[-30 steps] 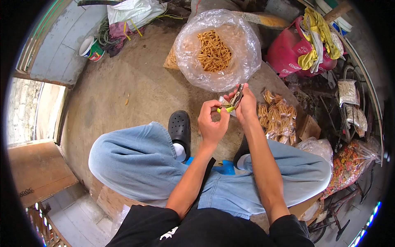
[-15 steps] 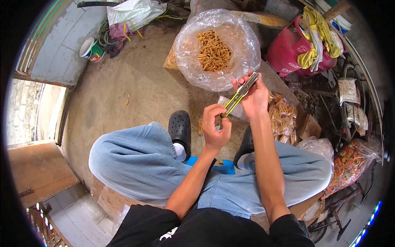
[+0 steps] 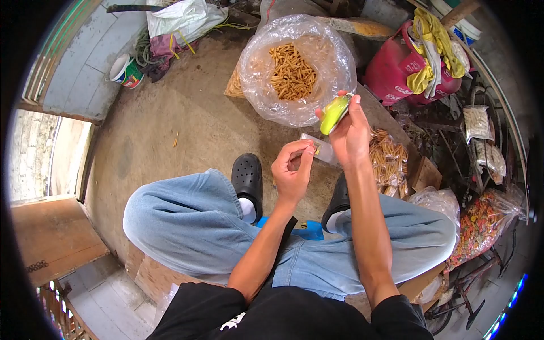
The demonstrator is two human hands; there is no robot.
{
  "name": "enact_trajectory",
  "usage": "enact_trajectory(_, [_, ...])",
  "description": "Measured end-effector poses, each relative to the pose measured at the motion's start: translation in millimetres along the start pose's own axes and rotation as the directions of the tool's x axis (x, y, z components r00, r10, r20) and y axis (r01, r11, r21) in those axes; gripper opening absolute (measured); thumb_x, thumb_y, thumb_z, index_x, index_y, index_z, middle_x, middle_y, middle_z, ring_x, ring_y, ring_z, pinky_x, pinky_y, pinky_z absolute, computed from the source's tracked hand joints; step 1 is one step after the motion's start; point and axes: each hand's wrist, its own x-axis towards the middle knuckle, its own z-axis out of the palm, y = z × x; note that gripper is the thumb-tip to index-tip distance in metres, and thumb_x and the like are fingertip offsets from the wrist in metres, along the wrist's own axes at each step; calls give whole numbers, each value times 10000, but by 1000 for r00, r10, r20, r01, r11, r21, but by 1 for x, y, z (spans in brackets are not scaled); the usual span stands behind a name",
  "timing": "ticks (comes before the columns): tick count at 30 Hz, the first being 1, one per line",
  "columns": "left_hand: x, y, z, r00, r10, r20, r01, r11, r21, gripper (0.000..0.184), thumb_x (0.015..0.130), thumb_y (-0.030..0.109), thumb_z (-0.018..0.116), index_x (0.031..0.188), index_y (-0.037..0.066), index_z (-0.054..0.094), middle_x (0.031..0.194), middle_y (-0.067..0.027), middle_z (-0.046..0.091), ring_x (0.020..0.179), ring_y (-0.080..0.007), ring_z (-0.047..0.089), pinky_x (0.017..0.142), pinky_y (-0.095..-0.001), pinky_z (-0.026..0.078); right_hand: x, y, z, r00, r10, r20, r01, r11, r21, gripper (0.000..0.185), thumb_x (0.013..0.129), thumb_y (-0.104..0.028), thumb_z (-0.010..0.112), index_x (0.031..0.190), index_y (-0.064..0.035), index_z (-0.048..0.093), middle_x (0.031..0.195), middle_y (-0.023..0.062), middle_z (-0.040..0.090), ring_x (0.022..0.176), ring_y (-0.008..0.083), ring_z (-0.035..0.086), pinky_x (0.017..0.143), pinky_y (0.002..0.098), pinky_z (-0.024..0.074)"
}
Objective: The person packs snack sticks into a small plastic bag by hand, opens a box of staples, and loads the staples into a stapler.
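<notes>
My right hand is wrapped round a lime-green stapler, its smooth green top facing me, just in front of the big plastic bag. My left hand sits lower and to the left, thumb and forefinger pinched together. Whatever lies between those fingertips is too small to make out. Just behind them is a clear plastic packet with a small yellow mark. Brown stick snacks fill the middle of the open clear bag beyond my hands.
Filled snack packets lie right of my right forearm. Pink gas cylinders draped with yellow cloth stand at the back right. A bag of colourful packets is at far right. A small bucket stands far left. My black clogs rest on the floor.
The stapler has turned in my right hand, from its long metal side showing to its green top showing. My left hand has come away from its lower end, fingertips now pinched.
</notes>
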Motion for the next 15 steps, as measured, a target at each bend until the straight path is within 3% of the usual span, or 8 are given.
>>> enact_trajectory(2, [3,1,-1,997,77,2,-77,997,20,202,894,6,581,1086,-14,521,1050,-138,621,917,-178,639,811,-304,543,-3,0,3,1000,-11,-12,10,999,-32,323,1003,-339,403,1091,-41,491,874,37,521,804,155,532,813,379,493])
enact_trajectory(3, [4,5,-1,997,78,1,-78,997,19,202,894,6,581,1086,-14,521,1050,-138,621,917,-178,639,811,-304,543,-2,0,2,998,-58,11,59,986,-158,327,1006,-326,401,1106,-33,507,853,27,537,784,139,537,755,337,497])
enact_trajectory(6, [7,18,0,999,38,-33,-41,996,-73,239,895,14,576,1125,-7,514,1113,-138,596,952,-183,619,829,-314,537,-4,2,1,994,-105,39,111,963,-246,335,996,-308,451,1071,-10,586,849,20,593,762,79,552,702,254,501])
enact_trajectory(7, [9,24,2,996,84,-16,-84,996,-19,281,892,15,577,1162,-7,505,1150,-134,575,973,-181,605,835,-315,534,-5,3,0,994,-106,38,112,962,-247,335,996,-308,451,1071,-10,586,849,20,593,762,79,552,702,254,501])
enact_trajectory(9, [15,39,7,992,126,4,-126,991,34,322,889,17,578,1199,-7,495,1187,-131,554,995,-179,590,841,-315,531,-6,7,1,982,-161,101,190,856,-480,286,984,-264,498,1070,-15,608,912,-1,610,754,50,522,696,223,463])
enact_trajectory(11, [19,53,11,978,201,56,-208,965,162,396,882,21,591,1258,-9,470,1226,-122,526,1022,-173,568,849,-307,526,-10,10,5,979,-160,130,204,835,-511,256,974,-238,522,1065,-20,618,949,-5,618,757,43,512,695,213,449])
enact_trajectory(15, [23,54,7,985,171,30,-174,969,177,408,883,15,591,1271,-8,467,1218,-116,527,1020,-163,565,842,-289,522,-17,11,8,979,-98,176,181,813,-553,212,943,-178,578,1087,-33,636,1042,1,634,830,51,539,748,215,463])
